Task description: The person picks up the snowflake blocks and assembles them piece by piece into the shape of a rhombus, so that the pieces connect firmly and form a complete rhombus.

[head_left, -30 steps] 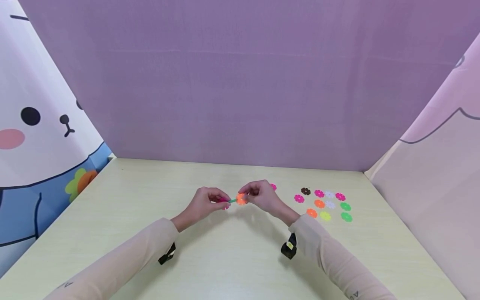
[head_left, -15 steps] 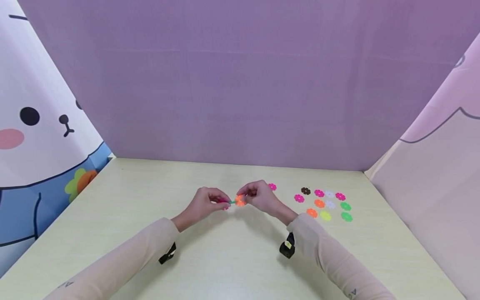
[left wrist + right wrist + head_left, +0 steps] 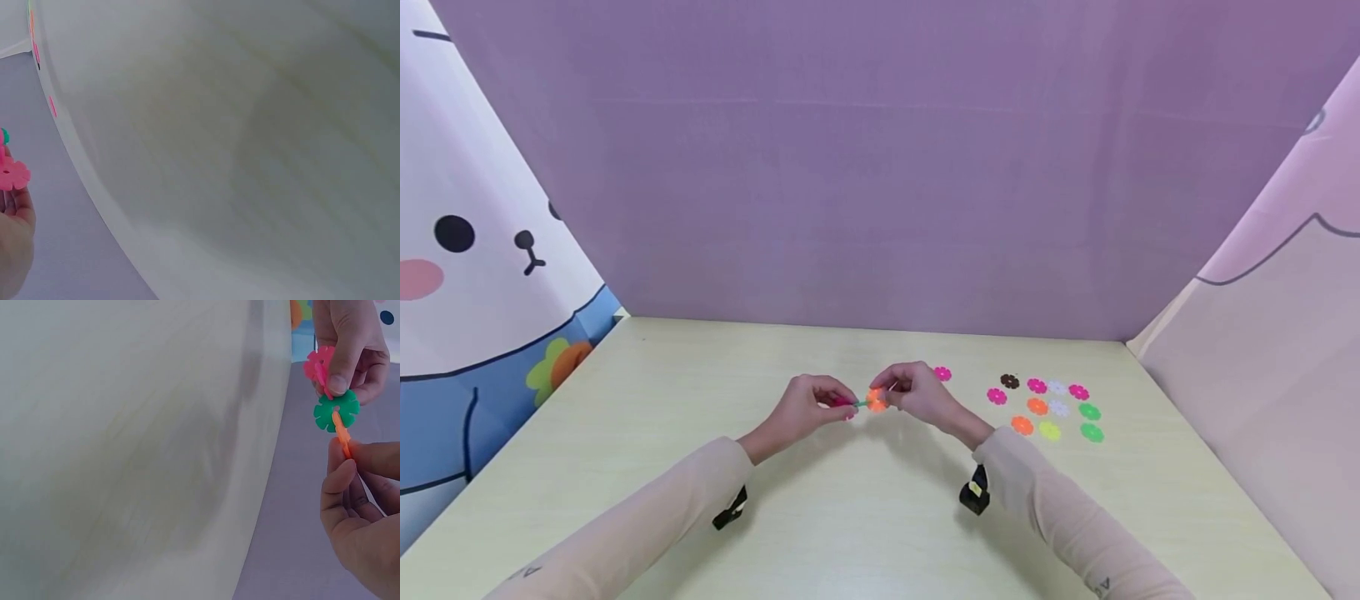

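In the head view my left hand (image 3: 803, 408) and right hand (image 3: 922, 396) meet just above the table. The left hand pinches joined pink notched flower discs (image 3: 317, 364), also seen as a pink disc (image 3: 15, 176) in the left wrist view. A green notched disc (image 3: 350, 407) sticks out past the left thumb. My right hand pinches an orange notched disc (image 3: 876, 401) between thumb and fingers. Seen edge-on in the right wrist view, the orange disc's edge meets the green disc near its centre. How deep they are slotted, I cannot tell.
Right of the hands, loose flower discs lie flat on the pale table (image 3: 850, 517): several pink discs (image 3: 996, 396), a brown one (image 3: 1010, 381), orange (image 3: 1022, 425), yellow (image 3: 1049, 430), white (image 3: 1059, 408) and green (image 3: 1090, 412). A purple curtain (image 3: 872, 183) rises behind the table.
My right hand has shifted slightly left with the orange disc, a little nearer the left hand. The whole head view has drifted slightly. Both hands keep their hold.
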The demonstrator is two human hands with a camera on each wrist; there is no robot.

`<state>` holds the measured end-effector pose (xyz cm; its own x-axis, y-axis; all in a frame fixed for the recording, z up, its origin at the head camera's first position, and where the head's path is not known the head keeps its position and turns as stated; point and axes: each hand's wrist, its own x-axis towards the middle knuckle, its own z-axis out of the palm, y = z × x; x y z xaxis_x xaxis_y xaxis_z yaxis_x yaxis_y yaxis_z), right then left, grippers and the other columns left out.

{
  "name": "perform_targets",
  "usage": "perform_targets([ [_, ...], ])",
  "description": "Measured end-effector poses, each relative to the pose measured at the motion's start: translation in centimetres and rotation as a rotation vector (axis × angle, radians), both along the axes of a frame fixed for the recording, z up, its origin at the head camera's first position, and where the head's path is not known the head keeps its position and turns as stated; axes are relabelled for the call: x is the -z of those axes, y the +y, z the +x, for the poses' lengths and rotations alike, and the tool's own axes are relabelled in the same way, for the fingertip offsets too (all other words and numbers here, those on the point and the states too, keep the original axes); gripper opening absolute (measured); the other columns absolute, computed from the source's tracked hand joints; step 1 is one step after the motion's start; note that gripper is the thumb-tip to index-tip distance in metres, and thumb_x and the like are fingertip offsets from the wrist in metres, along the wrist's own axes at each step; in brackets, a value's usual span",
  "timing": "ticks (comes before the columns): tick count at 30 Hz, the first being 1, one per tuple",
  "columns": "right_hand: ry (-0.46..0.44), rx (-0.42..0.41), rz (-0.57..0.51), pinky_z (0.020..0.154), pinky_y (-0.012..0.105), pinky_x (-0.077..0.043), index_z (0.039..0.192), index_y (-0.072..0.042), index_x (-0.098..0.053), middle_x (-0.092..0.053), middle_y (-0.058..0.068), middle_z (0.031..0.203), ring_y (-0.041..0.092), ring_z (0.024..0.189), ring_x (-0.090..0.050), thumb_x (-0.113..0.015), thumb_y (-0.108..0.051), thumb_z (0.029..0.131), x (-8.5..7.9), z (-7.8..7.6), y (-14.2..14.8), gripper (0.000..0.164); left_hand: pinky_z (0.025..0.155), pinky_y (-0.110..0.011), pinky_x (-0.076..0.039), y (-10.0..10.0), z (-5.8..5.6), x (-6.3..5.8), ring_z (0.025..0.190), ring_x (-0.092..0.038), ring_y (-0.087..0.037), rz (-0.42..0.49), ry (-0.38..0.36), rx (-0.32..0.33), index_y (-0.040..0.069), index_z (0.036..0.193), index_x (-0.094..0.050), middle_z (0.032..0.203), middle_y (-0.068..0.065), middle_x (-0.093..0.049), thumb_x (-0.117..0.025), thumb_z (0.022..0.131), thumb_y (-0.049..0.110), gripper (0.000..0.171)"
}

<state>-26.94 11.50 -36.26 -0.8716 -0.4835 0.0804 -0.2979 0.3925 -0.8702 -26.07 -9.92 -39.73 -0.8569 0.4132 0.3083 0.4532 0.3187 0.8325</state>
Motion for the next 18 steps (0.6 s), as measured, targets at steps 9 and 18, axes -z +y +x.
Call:
perform_targets([
  [9, -0.003, -0.059, 0.013, 0.063, 0.037, -0.05, 0.103, -0.001, -0.063, -0.063, 0.015, 0.093, 0.02, 0.071, -0.056, -0.055, 0.001, 0.084, 0.1, -0.6, 0.9, 0.021, 0.06, -0.02, -0.051, 0.0, -0.3, 0.4, 0.07, -0.064, -0.016, 0.009, -0.009, -0.012, 0.006, 0.086, -0.07, 0.083, -0.009, -0.07, -0.075, 0.074, 0.014, 0.014],
  [18, 0.119, -0.007, 0.054, 0.065, 0.025, -0.051, 0.1, 0.004, -0.062, -0.064, 0.023, 0.094, 0.019, 0.08, -0.061, -0.06, 0.003, 0.082, 0.2, -1.6, 3.1, 0.019, 0.062, -0.021, -0.052, -0.2, -0.1, 0.5, 0.069, -0.063, -0.013, -0.007, -0.017, -0.043, 0.006, 0.087, -0.07, 0.084, -0.006, -0.068, -0.075, 0.074, 0.012, 0.015],
])
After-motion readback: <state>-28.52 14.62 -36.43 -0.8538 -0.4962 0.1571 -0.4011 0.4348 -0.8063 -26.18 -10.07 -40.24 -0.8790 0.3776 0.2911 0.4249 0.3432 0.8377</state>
